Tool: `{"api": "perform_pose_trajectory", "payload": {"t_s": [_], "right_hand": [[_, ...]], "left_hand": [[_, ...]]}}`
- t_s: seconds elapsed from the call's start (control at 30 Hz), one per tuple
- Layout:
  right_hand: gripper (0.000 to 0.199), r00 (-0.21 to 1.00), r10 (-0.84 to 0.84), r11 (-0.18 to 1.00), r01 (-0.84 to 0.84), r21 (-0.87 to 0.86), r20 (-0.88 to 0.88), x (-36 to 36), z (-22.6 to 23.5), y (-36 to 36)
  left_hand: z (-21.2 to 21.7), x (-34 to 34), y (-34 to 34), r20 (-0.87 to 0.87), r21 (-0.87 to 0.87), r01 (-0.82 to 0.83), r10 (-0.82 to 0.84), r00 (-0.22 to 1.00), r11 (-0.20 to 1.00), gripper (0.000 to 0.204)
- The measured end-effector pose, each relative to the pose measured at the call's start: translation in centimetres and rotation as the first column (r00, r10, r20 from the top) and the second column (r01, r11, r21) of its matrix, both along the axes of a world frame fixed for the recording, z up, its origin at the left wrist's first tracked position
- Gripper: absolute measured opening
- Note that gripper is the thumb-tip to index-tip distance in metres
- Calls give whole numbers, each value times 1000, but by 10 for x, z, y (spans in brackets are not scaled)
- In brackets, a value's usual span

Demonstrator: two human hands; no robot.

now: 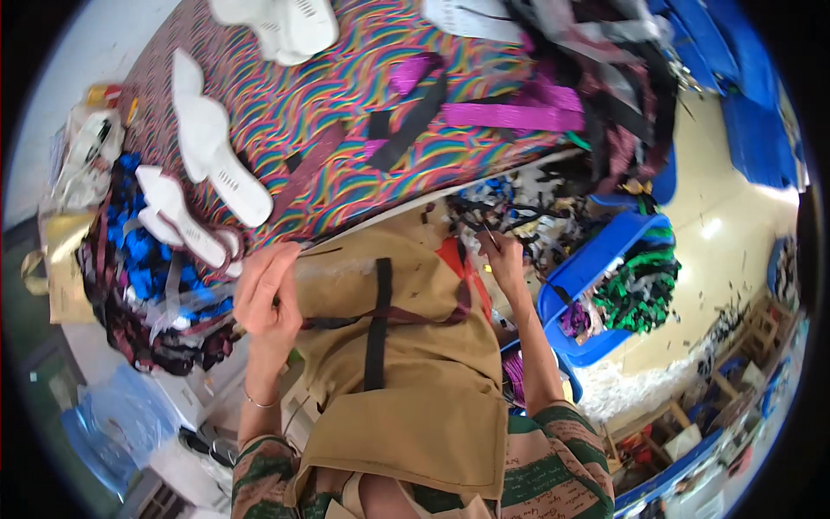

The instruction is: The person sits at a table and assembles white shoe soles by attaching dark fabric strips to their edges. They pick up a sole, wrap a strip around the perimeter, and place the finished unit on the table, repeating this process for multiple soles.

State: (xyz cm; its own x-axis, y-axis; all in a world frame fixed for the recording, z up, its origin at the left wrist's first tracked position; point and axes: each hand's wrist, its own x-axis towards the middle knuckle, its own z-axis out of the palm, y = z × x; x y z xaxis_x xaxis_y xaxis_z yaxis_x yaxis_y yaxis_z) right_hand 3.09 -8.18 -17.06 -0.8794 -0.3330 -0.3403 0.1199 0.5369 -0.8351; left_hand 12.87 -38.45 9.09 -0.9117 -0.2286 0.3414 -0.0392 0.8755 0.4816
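Observation:
Raised at the left, my left hand has its fingers curled together. A thin dark strand shows by its fingertips; what they grip is hidden. My right hand is closed at the right of my lap, on a thin, metal-looking tool whose kind I cannot make out. Between my hands a tan apron covers my lap. Down it runs a black strip, and a narrow maroon strip crosses it. Near my left hand lies a band of clear plastic.
White sole-shaped pieces and purple strips lie on the patterned tabletop. Blue bins with green scraps stand at right. Loose scraps pile beyond my right hand. Dark and blue material hangs at left.

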Motion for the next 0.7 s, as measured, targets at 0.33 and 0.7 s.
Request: {"api": "perform_pose_trajectory", "payload": {"t_s": [0.33,0.7], "right_hand": [[14,728,613,618,-683,-389,-306,9,139,-141],[16,449,875,338,-835,-435,-182,61,156,-207]], "left_hand": [[-73,169,-50,676,414,-861,535,507,294,31],[-125,182,-50,367,923,-184,633,682,-337,7]]}}
